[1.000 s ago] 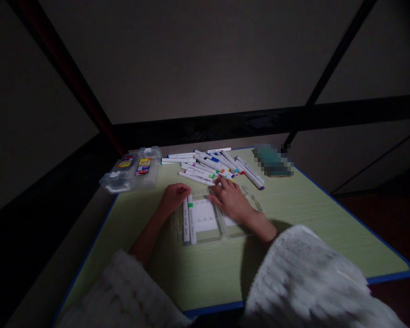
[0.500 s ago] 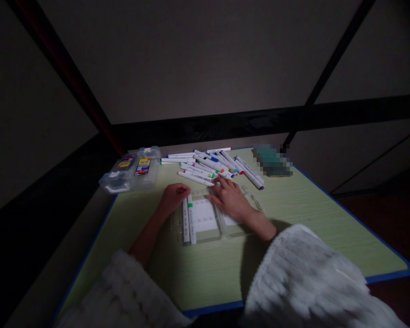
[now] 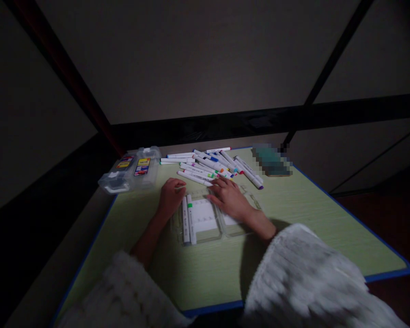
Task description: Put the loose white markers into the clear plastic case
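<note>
A clear plastic marker tray (image 3: 205, 234) lies open on the green table, with two white markers (image 3: 187, 218) lying side by side at its left end. My left hand (image 3: 170, 197) is beside the tray's upper left corner, fingers curled on a white marker from the pile. My right hand (image 3: 229, 198) rests palm down over the tray's right half, fingers spread and reaching the near edge of the pile of white markers with coloured caps (image 3: 212, 165).
A closed clear plastic case with coloured labels (image 3: 131, 173) sits at the table's far left corner. A blurred green-blue object (image 3: 271, 159) lies at the far right. The green table (image 3: 310, 218) has a blue rim; dark rails run behind it.
My left hand has moved up from the tray's left end to the pile and now pinches a white marker. My right hand has barely shifted.
</note>
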A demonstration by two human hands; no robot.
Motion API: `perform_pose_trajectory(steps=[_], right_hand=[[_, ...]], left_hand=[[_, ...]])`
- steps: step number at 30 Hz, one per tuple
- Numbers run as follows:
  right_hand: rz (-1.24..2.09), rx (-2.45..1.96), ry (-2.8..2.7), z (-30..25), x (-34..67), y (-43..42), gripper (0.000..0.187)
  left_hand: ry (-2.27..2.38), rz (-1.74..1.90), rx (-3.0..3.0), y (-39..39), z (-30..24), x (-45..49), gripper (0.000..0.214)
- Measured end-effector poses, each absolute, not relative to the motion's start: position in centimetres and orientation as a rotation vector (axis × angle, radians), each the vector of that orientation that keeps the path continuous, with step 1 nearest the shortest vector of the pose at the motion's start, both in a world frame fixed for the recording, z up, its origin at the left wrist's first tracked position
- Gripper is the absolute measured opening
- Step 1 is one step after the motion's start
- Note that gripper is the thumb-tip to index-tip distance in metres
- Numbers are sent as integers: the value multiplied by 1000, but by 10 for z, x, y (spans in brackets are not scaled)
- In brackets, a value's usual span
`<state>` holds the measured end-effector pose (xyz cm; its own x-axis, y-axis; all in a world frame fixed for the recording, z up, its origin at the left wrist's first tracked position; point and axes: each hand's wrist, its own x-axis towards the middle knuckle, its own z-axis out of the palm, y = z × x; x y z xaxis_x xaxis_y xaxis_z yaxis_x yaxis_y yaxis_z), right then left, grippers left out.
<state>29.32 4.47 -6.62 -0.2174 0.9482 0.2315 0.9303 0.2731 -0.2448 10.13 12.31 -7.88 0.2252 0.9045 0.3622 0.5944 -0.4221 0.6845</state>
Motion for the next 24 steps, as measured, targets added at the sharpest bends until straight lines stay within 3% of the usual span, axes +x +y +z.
perform_pose_trajectory(steps=[7,24], right_hand=[[87,-1684,-2206,-66,294,45,34],[85,-1608,-2207,-67,294,47,33]], left_hand=[[1376,997,2283,129,-92,99,30],[1353,837,2449,126,-97,103,33]])
